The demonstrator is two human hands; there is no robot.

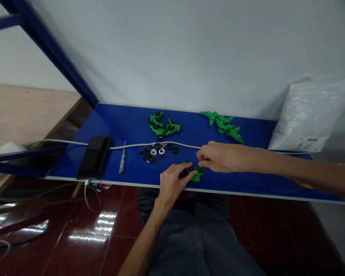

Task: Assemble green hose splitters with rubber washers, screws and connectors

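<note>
My left hand (174, 177) grips a green Y-shaped hose connector (196, 176) with black parts, near the front edge of the blue shelf. Fingers pinched, my right hand (210, 156) is at the connector's right side; whatever it holds is too small to make out. Left of my hands lies a loose group of black and white rings (153, 152). Beyond them sit several green connectors with black fittings (164, 125). Plain green connectors (223, 124) form another cluster at the back, right of centre.
A screwdriver (122, 161) lies on the blue shelf (126, 122), beside a black phone (93, 157) with a cable plugged in. A white cable (138, 144) runs across the shelf. At the right stands a white plastic-wrapped package (307, 115); a blue metal frame (54, 50) rises at the left.
</note>
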